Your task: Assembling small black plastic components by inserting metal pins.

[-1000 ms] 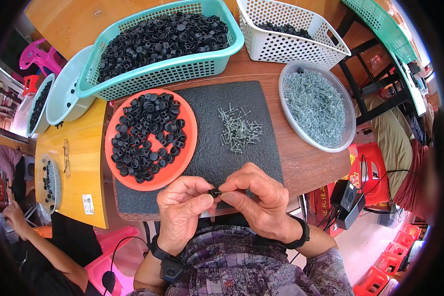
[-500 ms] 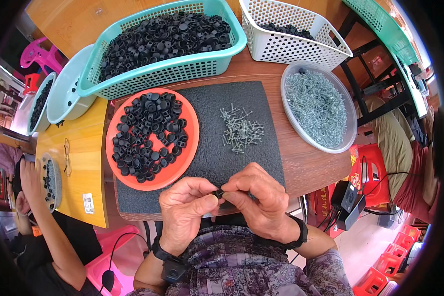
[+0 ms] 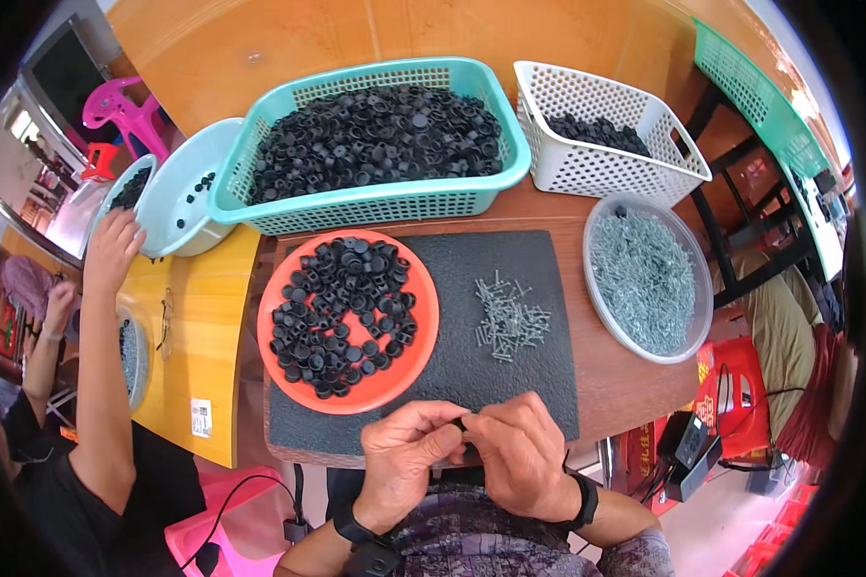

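My left hand (image 3: 402,464) pinches a small black plastic part (image 3: 463,423) between thumb and forefinger at the front edge of the table. The right hand (image 3: 522,452) is closed on the same part from the other side, its fingertips meeting those of the left. Most of the part is hidden by the fingers, and whether a screw is in it cannot be seen. Just beyond my hands lies a dark textured mat (image 3: 452,264). On it are an orange-red plate (image 3: 267,332) of black plastic caps (image 3: 332,356) and a loose pile of metal screws (image 3: 510,317).
A clear tub (image 3: 707,313) of screws stands to the right. Behind are a teal basket (image 3: 356,210) and a white basket (image 3: 606,181) of black parts. At left, a co-worker's hand (image 3: 114,248) reaches to bowls beside a yellow table (image 3: 202,346), where eyeglasses (image 3: 165,322) lie.
My view has tilted upward, so the table sits lower and further right. Both hands still grip the black part. The co-worker's arm has stretched forward to the bowls.
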Action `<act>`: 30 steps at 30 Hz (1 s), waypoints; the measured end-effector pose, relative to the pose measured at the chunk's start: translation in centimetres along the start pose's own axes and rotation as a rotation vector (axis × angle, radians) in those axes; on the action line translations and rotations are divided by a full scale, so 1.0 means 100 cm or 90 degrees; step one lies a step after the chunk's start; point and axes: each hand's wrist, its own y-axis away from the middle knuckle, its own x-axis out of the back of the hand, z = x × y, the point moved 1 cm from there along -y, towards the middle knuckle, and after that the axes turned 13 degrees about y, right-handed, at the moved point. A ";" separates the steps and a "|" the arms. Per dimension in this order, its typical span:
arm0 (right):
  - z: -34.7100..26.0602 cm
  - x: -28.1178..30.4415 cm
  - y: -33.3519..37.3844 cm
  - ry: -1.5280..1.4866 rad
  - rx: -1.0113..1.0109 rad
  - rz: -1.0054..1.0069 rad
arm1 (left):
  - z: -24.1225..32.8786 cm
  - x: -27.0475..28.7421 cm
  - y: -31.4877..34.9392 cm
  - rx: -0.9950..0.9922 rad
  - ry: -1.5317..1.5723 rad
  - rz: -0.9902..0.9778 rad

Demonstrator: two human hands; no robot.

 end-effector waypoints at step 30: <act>0.023 -0.070 -0.091 0.182 0.241 -0.342 | 0.019 0.023 0.005 -0.033 0.034 -0.003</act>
